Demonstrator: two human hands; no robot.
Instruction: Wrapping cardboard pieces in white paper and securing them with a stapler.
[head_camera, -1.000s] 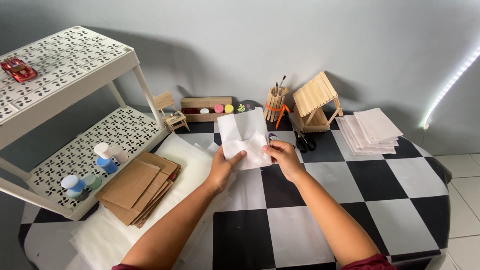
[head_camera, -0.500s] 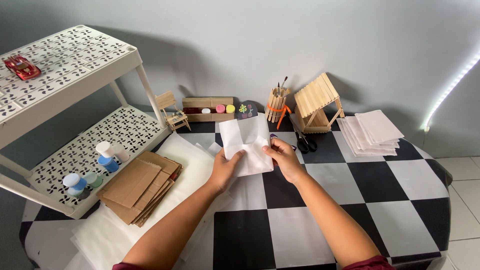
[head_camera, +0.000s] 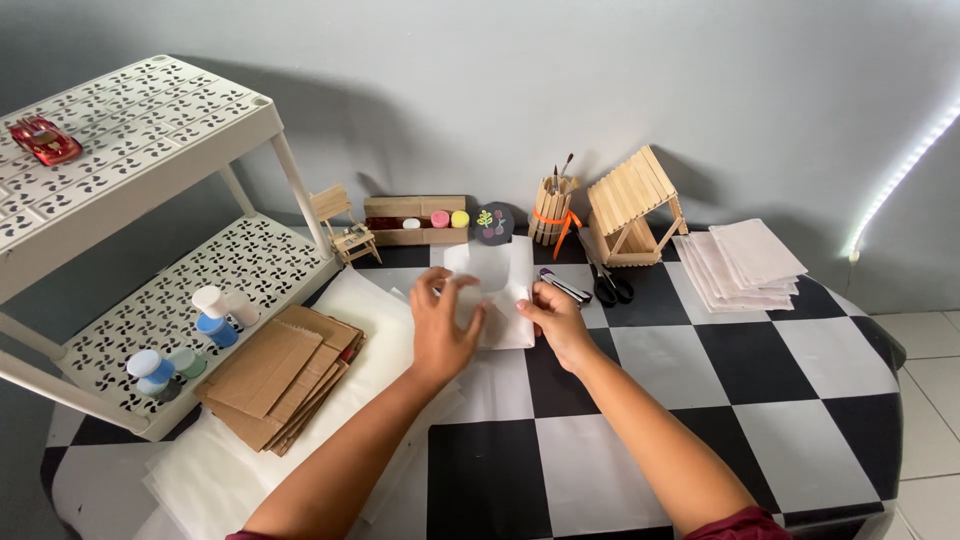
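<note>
While both my hands pinch the white paper sheet, it stands half lifted off the checkered surface, a little past the middle. My left hand curls its fingers over the sheet's left part, and my right hand holds the right edge low, thumb and fingers closed on it.

I judge the paper thin enough to crease or tear if the two hands pull unevenly, and its raised far edge could brush the scissors just to the right or the round dark disc beyond it. A wider sweep far and right might knock the stick pencil holder or the little stick house.

To the left, the cardboard stack and loose white sheets crowd close, with the white shelf rack behind them. Open room lies near me and to the right, short of the paper pile by the far-right rim.
</note>
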